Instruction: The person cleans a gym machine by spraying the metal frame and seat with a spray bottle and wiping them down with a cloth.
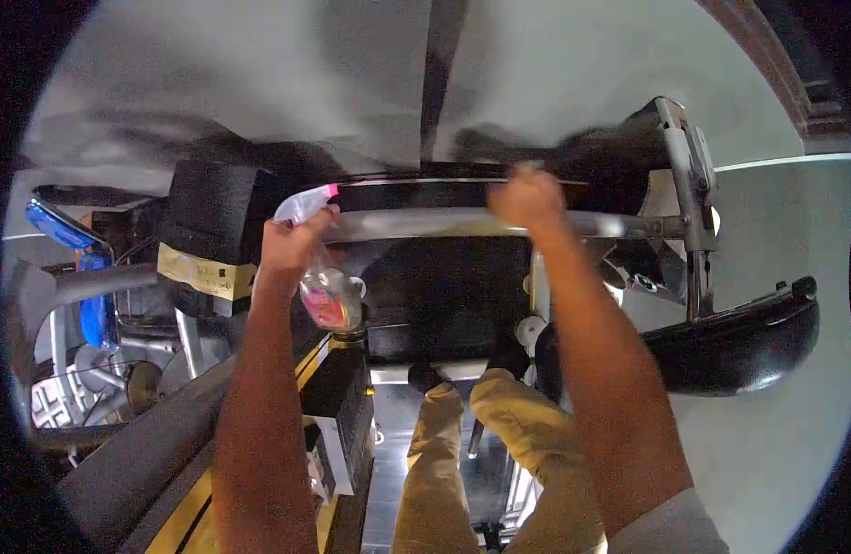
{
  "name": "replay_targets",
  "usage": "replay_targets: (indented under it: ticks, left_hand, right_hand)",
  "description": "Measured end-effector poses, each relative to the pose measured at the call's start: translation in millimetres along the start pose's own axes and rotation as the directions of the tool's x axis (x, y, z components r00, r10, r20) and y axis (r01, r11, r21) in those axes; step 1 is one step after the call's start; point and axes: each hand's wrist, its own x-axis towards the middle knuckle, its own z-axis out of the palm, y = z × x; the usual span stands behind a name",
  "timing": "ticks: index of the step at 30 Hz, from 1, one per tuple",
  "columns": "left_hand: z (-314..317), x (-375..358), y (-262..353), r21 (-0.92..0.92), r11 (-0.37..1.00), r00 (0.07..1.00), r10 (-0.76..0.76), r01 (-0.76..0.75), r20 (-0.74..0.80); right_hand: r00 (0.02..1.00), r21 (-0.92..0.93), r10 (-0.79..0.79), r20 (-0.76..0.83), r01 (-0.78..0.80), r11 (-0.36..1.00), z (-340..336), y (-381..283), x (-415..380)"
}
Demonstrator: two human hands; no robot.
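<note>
Bare forearms (259,406) reach forward; the left hand (298,245) has its fingers wrapped round the neck of a bottle (326,303), near a grey bar (412,223). At the bar, the right hand (530,197) is blurred: whether its fingers are spread or pressed together, I cannot tell. Farther left sits a black box (206,212).

Spray bottle (338,288) in left hand (301,245): clear body, pink nozzle tip (332,190), pinkish label (324,307). Bar (416,222) at right hand (529,198): silver-grey. Box (209,208) just left of left hand: black, banded with pale yellow tape (204,270), dark marks. Trousers (527,425) below, between hands: tan. Sleeve (670,526) below right hand: grey.
</note>
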Motion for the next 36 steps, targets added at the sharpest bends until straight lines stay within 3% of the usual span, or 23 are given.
replay_targets:
  ticks: [3,6,8,9,10,12,15,16,17,18,19,21,23,25,26,27,30,32,33,34,35,36]
  left_hand:
    - [0,-1,9,0.057,0.997,0.998,-0.06,0.059,0.021]
    - [1,-9,17,0.102,0.993,0.998,-0.064,0.061,0.026]
    - [2,-11,11,0.094,0.994,0.999,-0.054,0.054,-0.004]
    - [0,-7,7,0.082,0.996,0.999,-0.041,0.042,-0.013]
    - [-3,-2,0,0.087,0.996,1.0,-0.004,0.003,0.011]
    - [5,-7,7,0.108,0.994,0.999,-0.019,0.022,-0.026]
    - [2,0,2,0.071,0.997,0.999,-0.04,0.042,-0.022]
    - [1,3,5,0.08,0.994,0.997,-0.072,0.074,-0.036]
    - [3,6,6,0.086,0.991,0.994,-0.101,0.105,-0.046]
    - [5,8,5,0.065,0.993,0.994,-0.094,0.097,-0.048]
    - [4,9,3,0.048,0.995,0.995,-0.089,0.092,-0.053]
    - [3,8,5,0.063,0.994,0.994,-0.086,0.09,-0.064]
    - [5,0,18,0.123,0.987,0.992,-0.095,0.104,-0.08]
    - [4,-6,22,0.075,0.995,0.997,-0.062,0.064,-0.037]
    - [5,-7,22,0.045,0.998,0.999,-0.041,0.041,-0.015]
    - [6,-7,20,0.048,0.997,0.998,-0.056,0.058,-0.034]
    - [5,2,14,0.056,0.995,0.995,-0.075,0.079,-0.066]
    - [2,9,2,0.077,0.993,0.995,-0.087,0.09,-0.049]
    - [-2,14,-13,0.145,0.988,0.999,0.048,-0.047,-0.005]
    - [-10,22,-31,0.207,0.96,0.982,0.183,-0.189,0.048]
    - [-11,22,-29,0.197,0.962,0.982,0.184,-0.191,0.052]
    - [-11,23,-28,0.188,0.963,0.981,0.185,-0.192,0.055]
  right_hand:
    - [0.981,0.119,-0.193,-0.034,0.195,0.973,-7,-76,-19]
    - [0.976,0.133,-0.215,0.041,0.208,0.969,-17,-78,-25]
    - [0.999,0.207,-0.04,-0.022,0.043,0.977,-24,-52,-34]
    - [0.998,0.075,0.006,0.06,-0.011,0.997,-17,-25,-15]
    - [0.996,0.008,-0.016,-0.084,0.016,1.0,-16,-3,-17]
    - [0.982,0.055,0.143,0.121,-0.151,0.987,-32,27,-1]
    - [0.988,0.035,0.097,0.117,-0.102,0.994,-20,12,4]
    - [0.996,0.026,-0.083,0.027,0.083,0.996,17,7,21]
    - [0.97,0.063,-0.119,0.211,0.108,0.992,-23,-44,-5]
    - [0.954,0.122,-0.291,0.076,0.28,0.952,21,-62,16]
    - [0.944,0.334,-0.294,-0.147,0.327,0.884,12,-98,-10]
    - [0.935,0.367,-0.307,-0.175,0.352,0.861,5,-151,-24]
    - [0.799,0.257,-0.499,-0.336,0.587,0.768,55,-132,11]
    - [0.854,0.199,-0.506,-0.121,0.52,0.83,40,-100,16]
    - [0.916,0.148,-0.368,0.16,0.346,0.926,0,-82,6]
    - [0.907,-0.009,-0.352,0.231,0.364,0.931,-13,-58,5]
    - [0.965,-0.159,-0.1,0.243,0.142,0.977,-26,2,14]
    - [0.97,-0.163,-0.103,0.221,0.14,0.977,-16,-8,18]
    - [0.973,-0.164,-0.097,0.21,0.133,0.978,-14,-21,14]
    - [0.94,-0.11,-0.228,0.254,0.262,0.959,-8,-49,18]
    - [0.888,-0.047,-0.354,0.293,0.383,0.923,-3,-76,22]
    - [0.919,0.233,-0.329,0.218,0.279,0.932,3,-110,19]
